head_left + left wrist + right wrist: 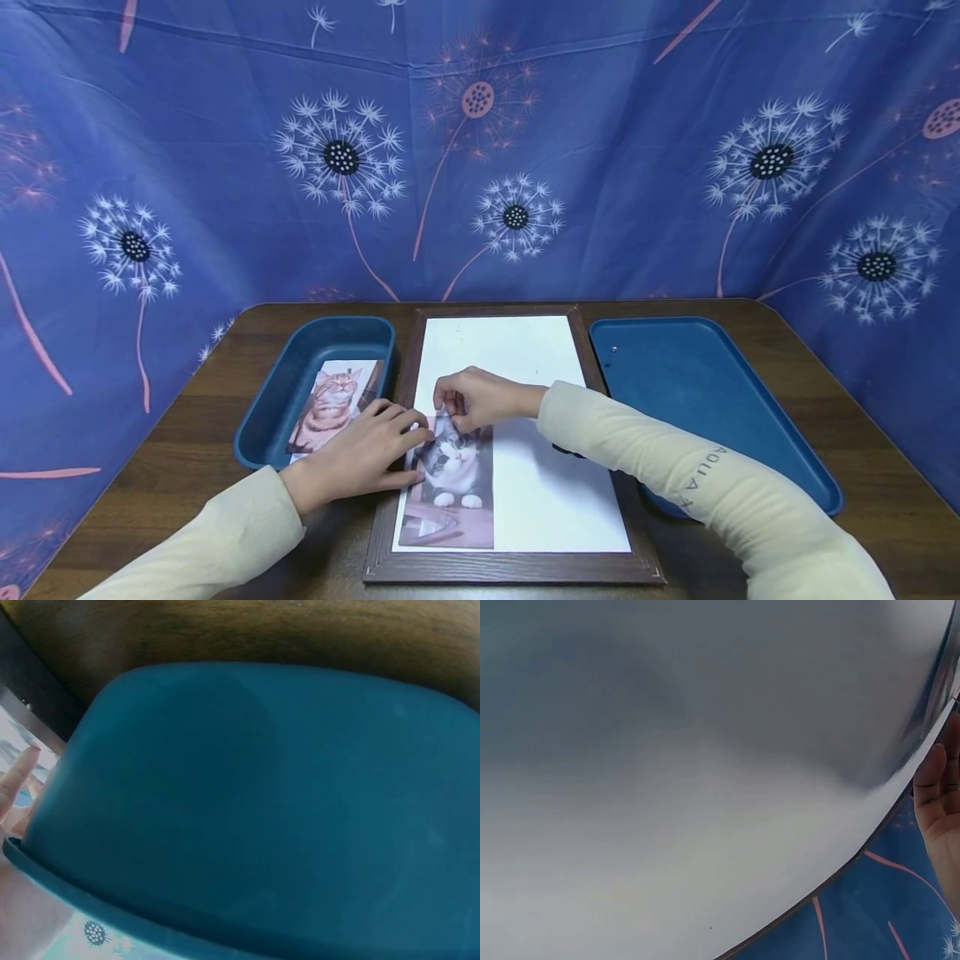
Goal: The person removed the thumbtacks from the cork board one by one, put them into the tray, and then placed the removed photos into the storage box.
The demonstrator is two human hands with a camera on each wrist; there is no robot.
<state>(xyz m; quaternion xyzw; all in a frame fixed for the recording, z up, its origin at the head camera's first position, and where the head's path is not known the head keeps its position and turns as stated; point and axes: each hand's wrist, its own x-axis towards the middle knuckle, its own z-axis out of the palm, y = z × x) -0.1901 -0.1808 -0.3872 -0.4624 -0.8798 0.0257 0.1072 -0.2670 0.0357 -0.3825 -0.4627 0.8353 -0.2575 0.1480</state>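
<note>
A grey-and-white cat photo lies on the left lower part of a white board in a dark wooden frame. My left hand rests at the photo's left edge, fingertips and thumb touching it. At the top edge, my right hand has bent fingers and thumb pinched together. Whether a small item sits between those fingertips is hidden. Only fingers of the left hand show at the edge of the left wrist view; the right hand shows at the right edge of its own wrist view.
Left of the frame stands a deep blue bin with an orange cat photo and other prints under it. A shallow blue tray lies to the right, with a tiny shiny piece near its left rim. Patterned cloth hangs behind the table.
</note>
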